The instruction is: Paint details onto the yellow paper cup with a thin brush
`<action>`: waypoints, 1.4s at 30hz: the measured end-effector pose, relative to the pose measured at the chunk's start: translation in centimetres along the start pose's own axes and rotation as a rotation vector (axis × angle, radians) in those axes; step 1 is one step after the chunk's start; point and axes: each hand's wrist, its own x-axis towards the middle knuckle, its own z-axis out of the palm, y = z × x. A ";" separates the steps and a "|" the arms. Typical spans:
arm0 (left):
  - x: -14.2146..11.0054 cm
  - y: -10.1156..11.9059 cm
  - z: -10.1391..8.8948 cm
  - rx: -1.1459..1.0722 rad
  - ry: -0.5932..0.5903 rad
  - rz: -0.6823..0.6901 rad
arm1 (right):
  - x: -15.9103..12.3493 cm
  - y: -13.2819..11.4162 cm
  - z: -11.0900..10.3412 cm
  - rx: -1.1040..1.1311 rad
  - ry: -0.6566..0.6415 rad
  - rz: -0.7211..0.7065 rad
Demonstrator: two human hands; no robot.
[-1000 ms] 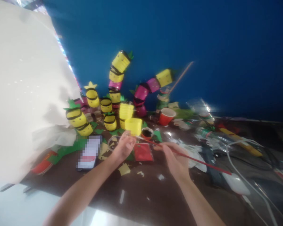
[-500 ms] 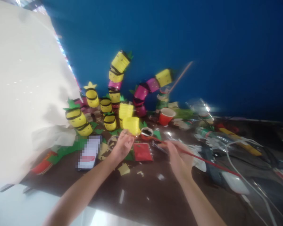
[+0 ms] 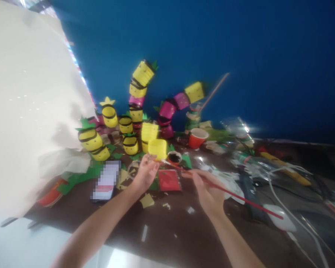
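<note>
My left hand [image 3: 146, 174] is closed on the lower edge of a yellow painted cup [image 3: 158, 148], tilted so that its opening or base faces me; I cannot tell which. In my right hand [image 3: 209, 193] lies a long red-handled paintbrush [image 3: 248, 202], gripped near its front. The brush tip is close to the cup's lower right side; whether it touches is too blurred to tell. Just right of the tip stands a small container of black paint [image 3: 174, 158]. Below it lies a flat red packet [image 3: 169, 180].
Several yellow and magenta pineapple-like cups [image 3: 89, 139] stand or are stacked at the back. A phone [image 3: 106, 180] lies at left. Behind my right hand is a red cup [image 3: 197, 138]. White cables [image 3: 272, 186], a white mouse [image 3: 279, 216] and a yellow cutter-like tool [image 3: 286, 169] lie at right.
My right hand has moved the brush tip leftward from the black paint container to beside the yellow cup. My left hand has turned the cup slightly and shifted it right.
</note>
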 end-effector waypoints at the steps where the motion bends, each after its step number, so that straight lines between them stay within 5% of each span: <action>1: 0.0 0.0 0.0 0.001 0.004 0.002 | 0.0 0.2 0.0 -0.002 0.010 0.002; 12: -0.3 0.4 0.3 -0.007 0.023 0.034 | -0.2 0.4 -0.5 -0.011 0.067 -0.123; 16: -0.4 0.2 0.2 0.001 0.029 0.008 | -0.3 -0.1 0.0 -0.025 -0.027 -0.086; 25: 0.0 0.6 0.2 -0.049 0.059 -0.102 | 0.2 1.0 -0.7 0.002 0.096 -0.043; 32: 0.0 0.4 0.1 -0.041 0.011 -0.090 | -0.1 0.7 -0.4 0.055 0.019 -0.057; 38: -0.1 0.6 0.3 -0.115 0.117 -0.172 | 0.2 1.5 -0.5 0.058 0.076 0.011; 42: 0.0 0.6 -0.4 -0.119 0.039 -0.201 | 0.5 2.0 -0.7 0.146 0.109 0.045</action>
